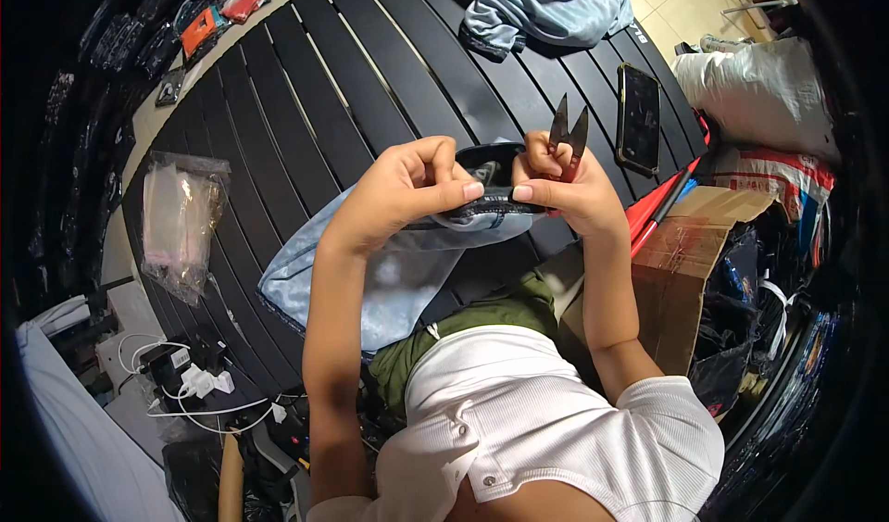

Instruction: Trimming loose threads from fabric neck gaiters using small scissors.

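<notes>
- Clearly, we have both hands closed on the work, near the middle of the view and slightly toward 12 o'clock.
- Our left hand [417,184] pinches the edge of a light blue garment [403,286], its thumb pointing toward 3 o'clock.
- Our right hand [579,196] grips a pair of scissors [576,140] in curled fingers, the parted blades aimed at 12 o'clock; its thumb presses the same garment edge, pointing toward 9 o'clock.
- Between our thumbs runs the garment's dark band [497,195]; beneath our hands the pale cloth spreads toward 8 o'clock, partly across the black slatted table [306,105] and down to our green trousers [505,309].
- At 1 o'clock we see another light blue garment [546,12] heaped on the table.
- At 2 o'clock a dark phone [639,119] lies on the slats, and a stuffed white sack [759,96] sits farther out, beyond the table.
- At 3 o'clock we have an open cardboard box [681,263] beside the table.
- At 9 o'clock lies a clear plastic bag [181,230]; at 8 o'clock, white chargers [199,383] with their cables.
</notes>
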Demonstrator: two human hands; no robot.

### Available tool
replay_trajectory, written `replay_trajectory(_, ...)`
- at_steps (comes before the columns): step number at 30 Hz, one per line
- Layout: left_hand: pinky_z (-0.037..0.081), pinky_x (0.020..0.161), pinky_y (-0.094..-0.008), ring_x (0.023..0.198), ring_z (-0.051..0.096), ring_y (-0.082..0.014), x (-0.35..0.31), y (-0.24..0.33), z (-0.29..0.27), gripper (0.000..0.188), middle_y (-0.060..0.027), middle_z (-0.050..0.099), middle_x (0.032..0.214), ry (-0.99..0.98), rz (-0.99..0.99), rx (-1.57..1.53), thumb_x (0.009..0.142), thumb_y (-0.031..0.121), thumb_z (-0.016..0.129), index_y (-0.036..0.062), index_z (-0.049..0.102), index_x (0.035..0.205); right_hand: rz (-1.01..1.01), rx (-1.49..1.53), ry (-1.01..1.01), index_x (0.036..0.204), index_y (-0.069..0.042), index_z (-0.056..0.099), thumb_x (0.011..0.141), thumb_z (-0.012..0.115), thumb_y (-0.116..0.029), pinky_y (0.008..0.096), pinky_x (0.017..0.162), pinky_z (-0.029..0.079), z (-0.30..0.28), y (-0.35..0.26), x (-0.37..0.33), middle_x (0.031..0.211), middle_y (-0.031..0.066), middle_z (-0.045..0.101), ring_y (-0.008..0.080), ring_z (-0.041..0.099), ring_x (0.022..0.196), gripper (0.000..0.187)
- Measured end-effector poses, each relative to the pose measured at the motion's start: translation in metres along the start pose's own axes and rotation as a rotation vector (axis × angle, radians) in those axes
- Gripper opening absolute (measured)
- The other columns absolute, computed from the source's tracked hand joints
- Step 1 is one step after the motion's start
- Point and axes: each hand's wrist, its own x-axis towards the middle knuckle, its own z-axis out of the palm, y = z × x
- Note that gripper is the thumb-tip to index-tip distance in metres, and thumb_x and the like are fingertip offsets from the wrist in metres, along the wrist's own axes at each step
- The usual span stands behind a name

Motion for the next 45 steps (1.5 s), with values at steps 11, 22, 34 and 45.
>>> replay_trajectory(11, 0.044, 0.065, -0.0175, 0.07, 0.058, -0.0054, -0.02, 0.003, 0.012, 0.036, -0.0063, 0.065, 0.081, 0.108, -0.017, -0.054, 0.078, 0.005, 0.066, 0.002, 0.052, 0.111, -0.198, -0.311, 0.264, 0.087, -0.006, 0.044, 0.097, 0.035, -0.025, 0.0208, 0.061, 0.042, -0.008, 0.012, -0.003, 0.089, 0.0086, 0.059, 0.0089, 0.053, 0.068, 0.023)
replay_trajectory(22, 0.045, 0.068, -0.0188, 0.07, 0.057, -0.0054, -0.037, 0.011, 0.026, 0.034, -0.0072, 0.065, 0.081, 0.213, -0.009, -0.035, 0.082, 0.002, 0.059, 0.0007, 0.052, 0.115, -0.19, -1.039, 0.105, 0.074, 0.0, 0.043, 0.082, 0.059, -0.038, 0.0248, 0.044, 0.028, 0.008, -0.009, -0.039, 0.052, 0.0038, 0.038, 0.0102, 0.033, 0.048, 0.042)
replay_trajectory(34, 0.043, 0.069, -0.0192, 0.077, 0.053, -0.0053, -0.028, -0.01, 0.028, 0.016, 0.0006, 0.06, 0.088, 0.35, 0.23, 0.355, 0.084, 0.004, 0.056, 0.0006, 0.061, 0.098, -0.095, -1.001, 0.649, 0.07, 0.001, 0.053, 0.09, 0.052, -0.029, 0.0324, 0.045, 0.035, -0.04, 0.05, -0.007, 0.051, 0.0096, 0.047, 0.0163, 0.051, 0.046, 0.036)
replay_trajectory(45, 0.044, 0.07, -0.0154, 0.077, 0.057, -0.004, -0.036, -0.003, 0.029, 0.027, -0.004, 0.063, 0.085, 0.332, 0.173, 0.02, 0.082, 0.004, 0.061, -0.0006, 0.055, 0.109, -0.358, -0.237, 0.328, 0.109, -0.004, 0.037, 0.089, 0.051, -0.032, 0.017, 0.044, 0.026, 0.016, 0.031, -0.021, 0.063, 0.0062, 0.049, 0.0051, 0.036, 0.047, 0.038)
